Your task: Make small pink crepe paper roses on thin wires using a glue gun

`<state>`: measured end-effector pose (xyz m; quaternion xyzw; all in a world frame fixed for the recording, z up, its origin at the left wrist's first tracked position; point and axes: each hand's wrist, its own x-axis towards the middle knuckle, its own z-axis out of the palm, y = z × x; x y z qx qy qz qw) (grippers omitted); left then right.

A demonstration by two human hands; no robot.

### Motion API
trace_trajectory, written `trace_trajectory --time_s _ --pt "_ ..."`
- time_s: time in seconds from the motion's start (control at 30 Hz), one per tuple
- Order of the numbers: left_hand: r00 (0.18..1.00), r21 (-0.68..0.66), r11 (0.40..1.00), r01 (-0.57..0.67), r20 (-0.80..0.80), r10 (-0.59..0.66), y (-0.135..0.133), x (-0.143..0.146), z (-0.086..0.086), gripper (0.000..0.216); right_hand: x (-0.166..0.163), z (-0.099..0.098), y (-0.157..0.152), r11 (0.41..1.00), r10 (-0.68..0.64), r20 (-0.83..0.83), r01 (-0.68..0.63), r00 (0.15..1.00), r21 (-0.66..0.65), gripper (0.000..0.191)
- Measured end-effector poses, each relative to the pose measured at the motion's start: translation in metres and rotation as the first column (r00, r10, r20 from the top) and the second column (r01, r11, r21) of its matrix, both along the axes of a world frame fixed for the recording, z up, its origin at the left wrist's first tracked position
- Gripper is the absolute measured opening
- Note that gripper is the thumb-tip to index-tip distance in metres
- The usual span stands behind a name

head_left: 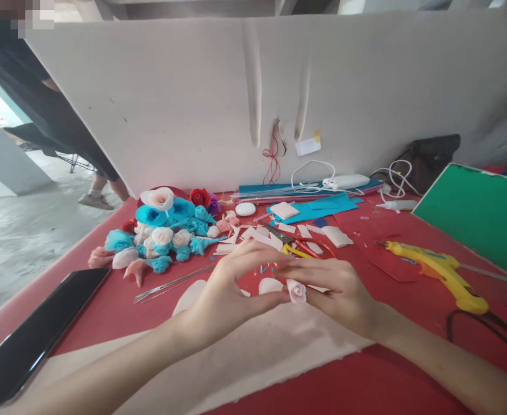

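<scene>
Well along, judging by the counter [387, 380]: heaped at the far left, a pile of finished foam roses [166, 233] in blue, white, pink and red, with a bundle of thin wire stems [173, 283] lying just in front. In hand now, one more small pink rosebud [297, 291], rolled tight at the core and seemingly short of its outer petals. Just beside it, on the pale pink foam sheet [279, 340], a loose cut petal [270, 285]. Plenty of uncut material left: that pink sheet under the hands, and blue foam sheets [322, 208] at the back. Yellow glue gun [441, 271] lying to the right, well apart from both hands; scissors [299, 245] just beyond the fingers, untouched.

Right hand [344, 291]: low over the pink sheet, fingers closed, pinching the rosebud between thumb and fingertips, bud upright at the thumb side.

Left hand [225, 288]: curved into a loose arch, thumb and forefinger stretched across to meet the right hand's fingers above the bud. Probably pressing on the bud's edge, but impossible to tell whether gripping it or merely resting alongside
</scene>
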<state>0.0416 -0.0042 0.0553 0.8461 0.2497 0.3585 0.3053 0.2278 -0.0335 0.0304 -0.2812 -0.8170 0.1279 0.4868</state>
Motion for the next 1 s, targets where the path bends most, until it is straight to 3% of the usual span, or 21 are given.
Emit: trace_trajectory --time_s 0.07,0.17,0.43,0.73,1.0 --pt "0.996 0.023 1.000 -0.020 -0.085 0.022 0.001 -0.009 -0.007 0.050 0.001 -0.001 0.001 1.000 -0.006 -0.005 0.006 1.000 0.010 0.020" --pt "0.965 0.225 0.974 -0.030 -0.246 0.086 0.008 -0.026 -0.022 0.036 0.001 -0.002 0.002 1.000 0.002 -0.010 -0.002 1.000 0.004 0.018" --pt "0.927 0.219 0.972 -0.089 -0.340 0.162 0.021 -0.053 -0.058 0.022 0.001 -0.004 0.003 1.000 0.023 0.026 -0.024 0.999 0.019 0.018" --pt "0.920 0.178 0.976 -0.128 -0.347 0.184 0.009 -0.050 -0.046 0.023 0.008 -0.003 0.001 1.000 0.016 0.132 -0.016 0.991 0.003 0.026" --pt "0.926 0.135 0.981 -0.141 -0.334 0.179 0.009 -0.049 -0.056 0.020 0.006 -0.009 0.001 0.997 -0.083 0.084 0.082 0.993 0.013 0.030"
